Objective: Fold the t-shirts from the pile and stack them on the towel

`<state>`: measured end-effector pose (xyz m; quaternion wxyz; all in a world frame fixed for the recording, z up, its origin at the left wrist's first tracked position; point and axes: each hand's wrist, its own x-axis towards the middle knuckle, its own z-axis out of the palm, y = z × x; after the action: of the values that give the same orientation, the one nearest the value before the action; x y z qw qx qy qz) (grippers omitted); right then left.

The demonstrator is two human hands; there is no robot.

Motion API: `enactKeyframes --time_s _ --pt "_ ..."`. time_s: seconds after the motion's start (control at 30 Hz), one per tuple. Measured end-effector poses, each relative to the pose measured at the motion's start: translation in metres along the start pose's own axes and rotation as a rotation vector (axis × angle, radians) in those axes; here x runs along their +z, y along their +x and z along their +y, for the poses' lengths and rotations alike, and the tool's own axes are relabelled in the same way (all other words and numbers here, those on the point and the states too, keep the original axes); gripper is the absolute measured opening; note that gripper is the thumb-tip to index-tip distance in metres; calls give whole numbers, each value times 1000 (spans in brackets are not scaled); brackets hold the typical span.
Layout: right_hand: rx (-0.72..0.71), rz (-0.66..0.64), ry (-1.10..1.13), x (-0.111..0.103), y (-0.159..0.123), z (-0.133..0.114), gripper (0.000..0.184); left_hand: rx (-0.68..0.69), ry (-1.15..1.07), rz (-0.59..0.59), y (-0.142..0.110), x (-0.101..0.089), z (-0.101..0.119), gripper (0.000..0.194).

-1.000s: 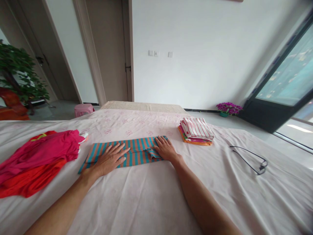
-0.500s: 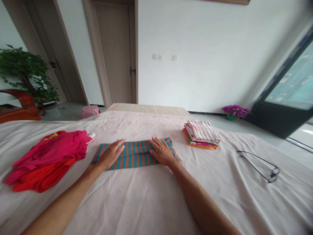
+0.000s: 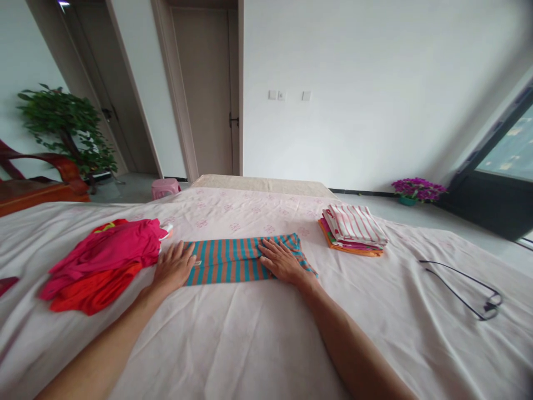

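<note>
A teal and brown striped garment (image 3: 233, 261), folded into a long flat strip, lies across the bed-like surface in front of me. My left hand (image 3: 174, 268) rests flat over its left end, fingers stretched out. On the strip's right part lies my right hand (image 3: 283, 261), palm down with the fingers spread. A small pale label shows close to my left fingertips. Left of the strip is a loose heap of pink and red clothes (image 3: 108, 258). To its right sits a stack of folded clothes (image 3: 353, 228), a white one with red stripes on top.
A pale patterned sheet (image 3: 233, 344) covers the surface. Black-framed glasses (image 3: 462, 283) lie on it at the right. Beyond are a pink stool (image 3: 165, 188), a wooden chair (image 3: 62, 178), a leafy plant (image 3: 66, 122) and purple flowers (image 3: 418, 190). A dark red object (image 3: 6, 284) shows at the left edge.
My left hand has slid left to the strip's end, uncovering the label. My right hand stays on the cloth in nearly the same place. The view has turned slightly left.
</note>
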<state>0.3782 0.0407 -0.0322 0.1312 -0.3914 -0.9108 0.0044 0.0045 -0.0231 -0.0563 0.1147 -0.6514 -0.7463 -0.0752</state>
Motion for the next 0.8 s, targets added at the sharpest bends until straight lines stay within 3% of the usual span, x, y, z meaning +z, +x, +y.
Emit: enactKeyframes --time_s 0.2,0.27,0.37,0.47,0.8 --pt "30 -7 30 -2 0 -2 57 -42 -68 41 -4 -4 -17 52" --pt "40 -5 32 -1 0 -1 57 -114 -101 28 -4 -10 -18 51" --pt "44 -4 57 1 0 1 58 -242 -71 -16 -4 -19 -18 55" --pt "25 10 86 3 1 3 57 -286 -63 -68 -2 -27 -21 57" --pt "46 38 114 6 0 5 56 -469 -359 -267 14 -39 -28 46"
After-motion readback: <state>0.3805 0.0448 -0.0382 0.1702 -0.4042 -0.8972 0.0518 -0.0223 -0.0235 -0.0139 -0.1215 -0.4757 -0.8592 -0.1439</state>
